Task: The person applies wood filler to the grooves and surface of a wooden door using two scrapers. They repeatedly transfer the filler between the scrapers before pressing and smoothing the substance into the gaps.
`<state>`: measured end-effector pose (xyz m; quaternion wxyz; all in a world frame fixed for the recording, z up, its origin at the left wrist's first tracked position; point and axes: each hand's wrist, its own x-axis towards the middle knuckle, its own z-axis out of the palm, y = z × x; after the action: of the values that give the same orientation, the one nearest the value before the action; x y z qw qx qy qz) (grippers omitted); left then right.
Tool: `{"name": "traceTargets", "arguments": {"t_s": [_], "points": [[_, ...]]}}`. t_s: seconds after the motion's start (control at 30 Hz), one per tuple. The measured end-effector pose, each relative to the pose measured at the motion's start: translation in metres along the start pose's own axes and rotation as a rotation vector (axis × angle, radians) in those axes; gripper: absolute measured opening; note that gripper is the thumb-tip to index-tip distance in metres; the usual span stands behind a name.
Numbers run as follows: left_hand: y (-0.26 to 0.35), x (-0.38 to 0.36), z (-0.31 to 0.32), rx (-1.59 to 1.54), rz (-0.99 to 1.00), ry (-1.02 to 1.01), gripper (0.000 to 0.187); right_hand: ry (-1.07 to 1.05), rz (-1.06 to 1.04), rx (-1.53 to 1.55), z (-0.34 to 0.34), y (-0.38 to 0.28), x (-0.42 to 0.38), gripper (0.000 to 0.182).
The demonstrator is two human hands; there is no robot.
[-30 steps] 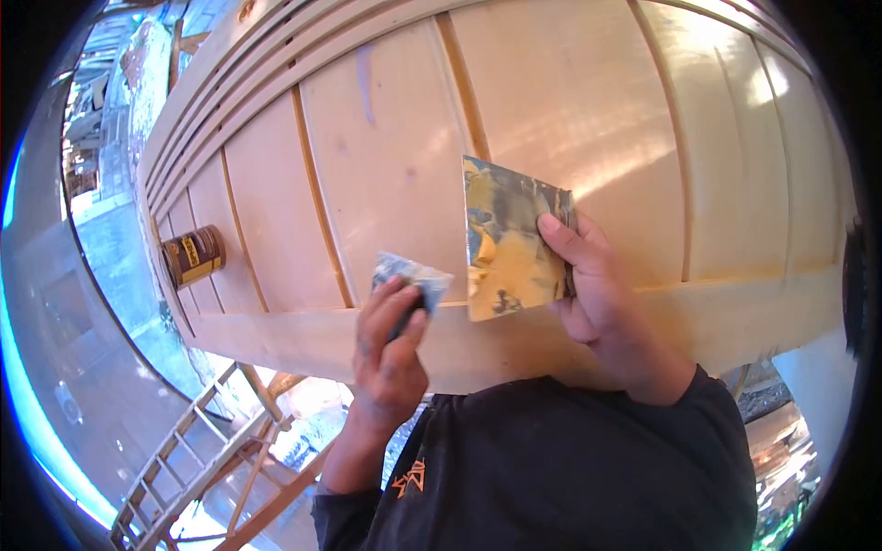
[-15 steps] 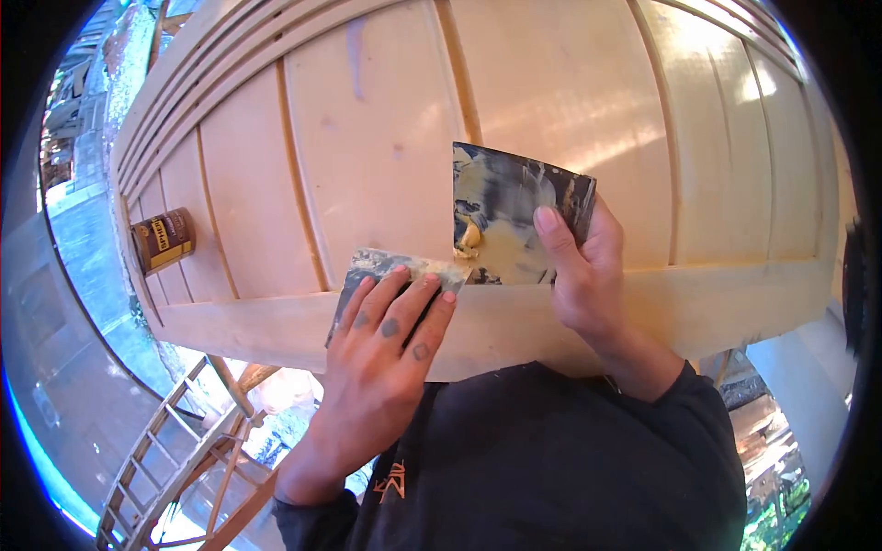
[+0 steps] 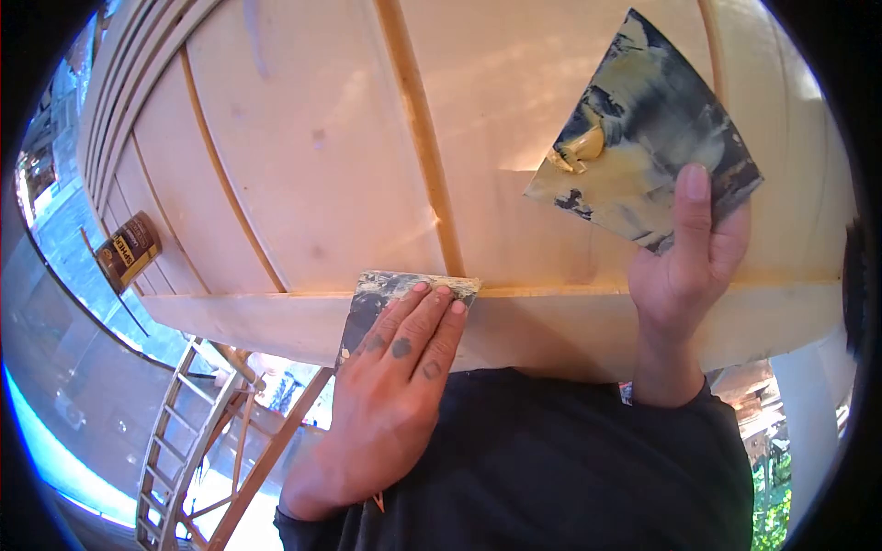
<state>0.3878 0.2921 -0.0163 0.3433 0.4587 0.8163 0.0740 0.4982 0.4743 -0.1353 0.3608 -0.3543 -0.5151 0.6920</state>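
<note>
My left hand (image 3: 395,367) presses its fingers on a small dark flat scraper (image 3: 367,308), smeared with pale paste. The scraper's far edge lies at the seam where the long edge board (image 3: 542,326) meets the slatted wooden panel (image 3: 331,119). Raised to the right, my right hand (image 3: 694,243) grips a larger dark square plate (image 3: 671,119) by its near corner, thumb on top. Yellowish paste (image 3: 581,149) sits in a lump near the plate's left side, with more smeared across it. The plate is apart from the scraper.
A brown and yellow can (image 3: 129,253) stands at the panel's left end, with a thin stick beside it. Below left are a ladder (image 3: 179,432) and a wooden brace (image 3: 262,459). Ridged strips (image 3: 138,83) run along the upper left.
My right hand has moved the plate up and right, away from the scraper, and turned it. My left hand keeps the scraper near the seam. The whole view has shifted.
</note>
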Motion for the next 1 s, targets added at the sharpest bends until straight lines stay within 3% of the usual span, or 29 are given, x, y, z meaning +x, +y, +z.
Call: {"name": "traceTargets", "arguments": {"t_s": [0.23, 0.4, 0.63, 0.8, 0.9, 0.93, 1.0], "points": [[0.016, 0.009, 0.013, 0.060, -0.056, -0.158, 0.051, 0.043, 0.041, 0.007, 0.008, -0.011, 0.000, 0.022], [0.011, 0.026, -0.007, -0.025, -0.061, -0.298, 0.050, -0.106, 0.061, 0.011, -0.005, -0.006, -0.004, 0.026], [0.003, 0.061, -0.027, -0.118, -0.098, -0.524, 0.042, -0.051, 0.097, 0.094, 0.006, -0.007, 0.000, 0.020], [-0.002, 0.071, -0.033, -0.153, -0.093, -0.605, 0.042, -0.162, 0.113, 0.111, -0.003, -0.006, -0.003, 0.026], [-0.011, 0.081, -0.057, -0.311, -0.123, -0.823, 0.041, -0.146, 0.113, 0.143, -0.002, -0.008, -0.002, 0.025], [-0.010, 0.075, -0.061, -0.338, -0.079, -0.787, 0.039, -0.155, 0.108, 0.151, -0.004, -0.007, -0.003, 0.025], [0.006, 0.064, -0.067, -0.150, -0.117, -0.440, 0.039, -0.156, 0.126, 0.133, -0.004, -0.008, -0.004, 0.025]]}}
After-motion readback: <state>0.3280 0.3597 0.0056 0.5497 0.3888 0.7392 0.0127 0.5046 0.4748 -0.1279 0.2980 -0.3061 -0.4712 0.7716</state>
